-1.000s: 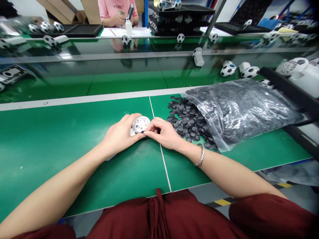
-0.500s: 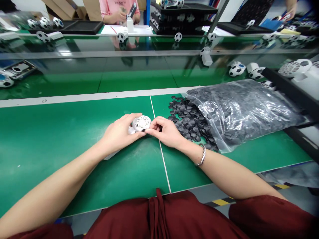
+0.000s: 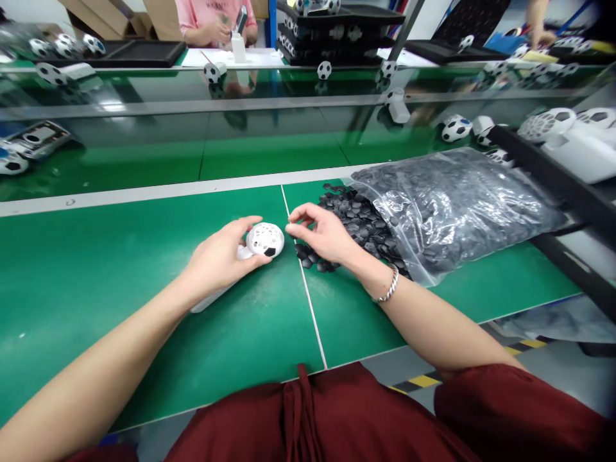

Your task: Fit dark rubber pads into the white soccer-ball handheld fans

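My left hand [image 3: 219,253] is closed around a white soccer-ball-shaped part [image 3: 264,235] with openwork panels and a pale base reaching back under the palm. One black patch [image 3: 270,252] sits on its lower front. Just right of the ball, my right hand [image 3: 321,232] has its thumb and forefinger brought together in a pinch, apart from the ball. Whether anything small is between those fingertips cannot be made out. Loose black patches [image 3: 353,215] lie in a pile behind and beside that hand, partly hidden by it.
A clear plastic bag [image 3: 462,205] full of black patches lies open on the right. Beyond the bench edge runs a shiny green conveyor [image 3: 269,141] carrying ball-shaped parts. A black rack [image 3: 553,173] stands at the right. Across the line sits a person in pink [image 3: 216,25].
My right hand has come away from the ball, a little up and to the right. The black patch on the ball's front is now uncovered. The whole view has shifted slightly.
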Available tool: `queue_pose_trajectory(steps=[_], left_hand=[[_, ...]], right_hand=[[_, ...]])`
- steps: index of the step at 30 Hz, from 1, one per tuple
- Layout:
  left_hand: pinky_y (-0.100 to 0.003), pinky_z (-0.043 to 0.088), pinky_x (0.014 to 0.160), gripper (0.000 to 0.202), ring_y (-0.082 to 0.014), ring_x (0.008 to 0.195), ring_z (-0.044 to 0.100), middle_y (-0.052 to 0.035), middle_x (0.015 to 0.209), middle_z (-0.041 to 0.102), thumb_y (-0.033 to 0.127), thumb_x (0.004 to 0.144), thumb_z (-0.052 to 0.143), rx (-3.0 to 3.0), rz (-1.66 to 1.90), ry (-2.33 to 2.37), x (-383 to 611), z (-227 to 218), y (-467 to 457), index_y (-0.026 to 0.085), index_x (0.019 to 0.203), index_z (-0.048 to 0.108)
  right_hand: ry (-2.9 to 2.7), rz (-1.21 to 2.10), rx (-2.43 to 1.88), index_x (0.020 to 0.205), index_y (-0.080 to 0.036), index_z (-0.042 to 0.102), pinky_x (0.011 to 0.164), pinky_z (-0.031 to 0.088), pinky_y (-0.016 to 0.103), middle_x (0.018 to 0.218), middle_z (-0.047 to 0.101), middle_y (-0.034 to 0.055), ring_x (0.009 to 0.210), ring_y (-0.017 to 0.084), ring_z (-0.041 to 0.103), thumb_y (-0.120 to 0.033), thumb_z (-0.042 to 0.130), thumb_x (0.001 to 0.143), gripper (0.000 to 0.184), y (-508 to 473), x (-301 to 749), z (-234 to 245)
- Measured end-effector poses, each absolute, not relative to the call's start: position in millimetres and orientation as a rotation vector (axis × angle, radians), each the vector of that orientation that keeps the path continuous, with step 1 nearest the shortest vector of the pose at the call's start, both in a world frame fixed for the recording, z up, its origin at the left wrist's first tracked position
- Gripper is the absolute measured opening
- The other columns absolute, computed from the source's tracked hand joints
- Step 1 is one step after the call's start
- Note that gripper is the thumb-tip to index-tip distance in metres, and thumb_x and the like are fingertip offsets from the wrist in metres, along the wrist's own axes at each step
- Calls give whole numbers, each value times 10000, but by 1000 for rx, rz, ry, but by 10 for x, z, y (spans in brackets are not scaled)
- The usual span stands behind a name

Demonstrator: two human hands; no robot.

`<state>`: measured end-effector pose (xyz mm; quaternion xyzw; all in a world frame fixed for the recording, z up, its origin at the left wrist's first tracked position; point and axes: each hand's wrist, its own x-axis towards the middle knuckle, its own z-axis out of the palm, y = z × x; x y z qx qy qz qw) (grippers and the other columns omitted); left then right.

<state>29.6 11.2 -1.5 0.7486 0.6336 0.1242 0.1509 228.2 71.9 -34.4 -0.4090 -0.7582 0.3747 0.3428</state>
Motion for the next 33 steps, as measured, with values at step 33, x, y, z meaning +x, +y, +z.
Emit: queue_pose_trajectory(steps=[33], left_hand=[[-421,362,824,215,-225,908,461,-51,880,560,359,821,525,2328,730,1598,445,27,-1,207,818,677]], right_hand=[[-1839,1425,-740,791,-157,523,658,478,230,736,555,-17,675,82,567,-140,559,771,45,461,2257,-159]])
